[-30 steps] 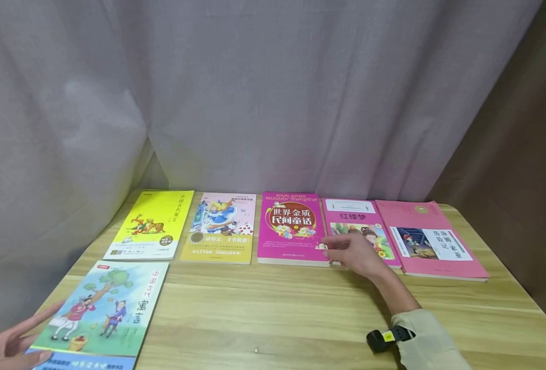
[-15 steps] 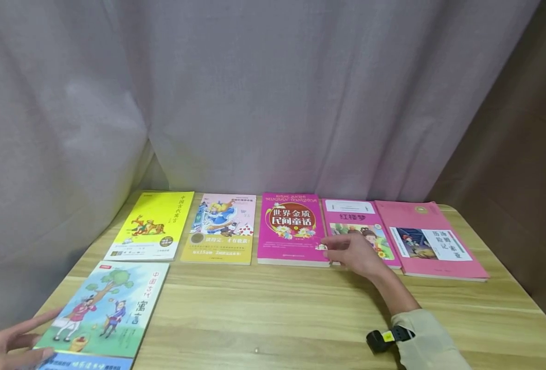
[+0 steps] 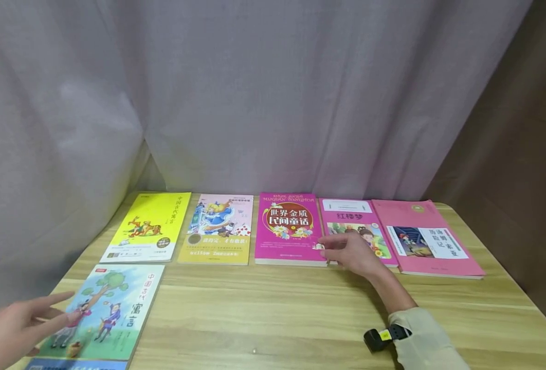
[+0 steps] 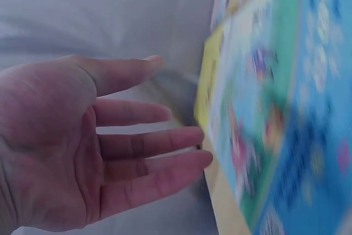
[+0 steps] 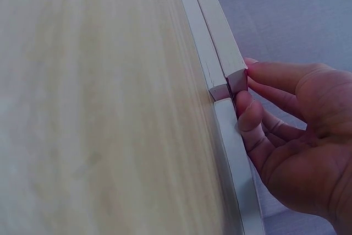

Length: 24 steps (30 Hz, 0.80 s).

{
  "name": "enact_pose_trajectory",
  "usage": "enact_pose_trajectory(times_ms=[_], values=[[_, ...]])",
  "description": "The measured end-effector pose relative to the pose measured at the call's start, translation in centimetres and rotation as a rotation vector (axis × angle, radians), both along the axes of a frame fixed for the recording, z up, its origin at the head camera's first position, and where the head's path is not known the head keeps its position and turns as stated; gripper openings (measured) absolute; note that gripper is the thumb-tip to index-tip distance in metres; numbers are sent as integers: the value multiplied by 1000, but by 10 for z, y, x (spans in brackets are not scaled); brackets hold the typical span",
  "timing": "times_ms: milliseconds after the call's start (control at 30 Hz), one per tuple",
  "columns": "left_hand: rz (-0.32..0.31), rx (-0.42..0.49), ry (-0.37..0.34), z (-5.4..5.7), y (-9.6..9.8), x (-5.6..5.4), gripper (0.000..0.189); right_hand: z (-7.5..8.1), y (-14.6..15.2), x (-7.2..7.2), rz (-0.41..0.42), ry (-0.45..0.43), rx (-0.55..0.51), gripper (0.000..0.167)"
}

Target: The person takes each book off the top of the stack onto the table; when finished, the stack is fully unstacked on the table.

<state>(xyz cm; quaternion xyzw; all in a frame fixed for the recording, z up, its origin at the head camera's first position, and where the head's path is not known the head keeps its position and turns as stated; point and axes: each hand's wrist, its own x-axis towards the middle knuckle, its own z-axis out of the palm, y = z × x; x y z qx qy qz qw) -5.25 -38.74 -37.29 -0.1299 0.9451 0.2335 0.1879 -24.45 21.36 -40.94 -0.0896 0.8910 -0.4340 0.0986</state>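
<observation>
My left hand (image 3: pixel 25 326) hovers over the left edge of a blue-green picture book (image 3: pixel 115 318), fingers spread and nearly straight. In the left wrist view the palm faces the camera with nothing in it, and the book (image 4: pixel 308 81) is blurred beside the fingertips. At the lower right corner of a magenta book (image 3: pixel 277 249), my right hand (image 3: pixel 358 254) pinches with thumb and curled fingers. The right wrist view shows two page blocks stacked there, with the right hand (image 5: pixel 313 130) at the upper one's corner. This hand overlaps a pink book (image 3: pixel 347 206) with a white label.
A yellow book (image 3: pixel 150 216) and a pink-and-yellow book (image 3: pixel 217 231) lie in the back row on the left. A coral-pink book (image 3: pixel 435 264) ends the row at right. Behind the wooden table (image 3: pixel 236 318) hangs a grey curtain (image 3: pixel 254 92).
My left hand has let go of the blue-green book's left edge and lifted over it. The right hand holds its place; the view has shifted slightly.
</observation>
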Motion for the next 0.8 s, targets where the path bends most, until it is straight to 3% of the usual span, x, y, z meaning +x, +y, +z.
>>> enact_pose_trajectory(times_ms=[100,233,533,667,800], values=[[-121,-22,141,15,31,-9,78,0,0,1,-7,3,5,45],[-194,61,236,24,63,-27,68,1,1,1,-12,6,-1,43],[-336,392,268,23,131,-80,65,2,1,0,-14,13,-7,42],[-398,461,249,14,160,-107,64,2,1,1,-4,15,-17,43],[-413,505,211,7,190,-132,63,0,2,2,-3,16,-12,43]])
